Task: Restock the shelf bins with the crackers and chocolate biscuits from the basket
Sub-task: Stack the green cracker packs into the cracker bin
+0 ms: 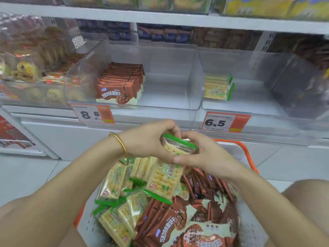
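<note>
Both my hands hold a small stack of green-edged cracker packets (175, 147) above the basket (247, 154). My left hand (151, 139) grips the stack from the left, and my right hand (201, 155) grips it from the right with the thumb underneath. The white basket with an orange rim holds several cracker packets (114, 186) on the left and brown chocolate biscuit packets (165, 220) on the right. On the shelf, the left clear bin (178, 106) holds a row of chocolate biscuit packets (119, 84). The right clear bin (249, 111) holds a few cracker packets (218, 86).
Price tags reading 8.8 (92, 114) and 6.5 (225, 123) hang on the shelf front. A bin of round pastries (28, 72) stands at the left. Dark packets line the back of the shelf. Another shelf with boxes runs above. My knees flank the basket.
</note>
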A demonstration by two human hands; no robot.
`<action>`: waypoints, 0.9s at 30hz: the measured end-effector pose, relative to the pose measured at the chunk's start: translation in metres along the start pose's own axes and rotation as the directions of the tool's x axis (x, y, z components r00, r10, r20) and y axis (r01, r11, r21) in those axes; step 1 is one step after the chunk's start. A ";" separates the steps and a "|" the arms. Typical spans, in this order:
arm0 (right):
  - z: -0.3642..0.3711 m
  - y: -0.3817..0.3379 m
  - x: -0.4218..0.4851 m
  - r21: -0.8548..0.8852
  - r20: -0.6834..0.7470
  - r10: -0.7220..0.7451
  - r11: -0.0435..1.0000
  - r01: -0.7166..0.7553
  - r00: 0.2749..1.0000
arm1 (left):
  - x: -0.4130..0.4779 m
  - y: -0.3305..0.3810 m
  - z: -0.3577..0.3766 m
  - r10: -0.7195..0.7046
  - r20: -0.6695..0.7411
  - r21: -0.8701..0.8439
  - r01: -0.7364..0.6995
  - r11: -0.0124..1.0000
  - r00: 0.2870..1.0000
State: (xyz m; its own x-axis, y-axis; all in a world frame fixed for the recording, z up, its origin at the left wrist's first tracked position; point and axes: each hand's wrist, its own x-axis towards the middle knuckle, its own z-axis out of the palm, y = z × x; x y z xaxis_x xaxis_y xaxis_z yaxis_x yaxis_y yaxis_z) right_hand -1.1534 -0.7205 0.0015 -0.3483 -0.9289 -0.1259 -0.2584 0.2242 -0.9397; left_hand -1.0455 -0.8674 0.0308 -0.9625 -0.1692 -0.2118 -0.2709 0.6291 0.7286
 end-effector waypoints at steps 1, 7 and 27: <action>-0.013 -0.008 -0.007 0.052 -0.046 -0.007 0.999 0.010 0.999 | 0.005 0.015 -0.003 0.034 -0.031 -0.044 -0.035 0.998 0.999; -0.118 -0.042 -0.033 0.329 -0.350 0.071 0.943 0.052 0.934 | 0.049 0.073 -0.019 0.245 -0.483 -0.049 -0.306 0.951 0.841; -0.204 0.043 0.137 -0.462 -0.547 0.208 0.733 -0.499 0.811 | 0.105 0.021 0.001 0.432 -0.405 0.644 -0.084 0.760 0.806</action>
State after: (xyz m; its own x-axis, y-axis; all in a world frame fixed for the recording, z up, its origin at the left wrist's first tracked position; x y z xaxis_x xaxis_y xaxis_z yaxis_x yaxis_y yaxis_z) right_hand -1.3955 -0.7776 0.0083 -0.8288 -0.5459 -0.1233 -0.4321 0.7643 -0.4787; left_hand -1.1526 -0.8712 0.0237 -0.8967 -0.1716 0.4080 -0.1187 0.9813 0.1518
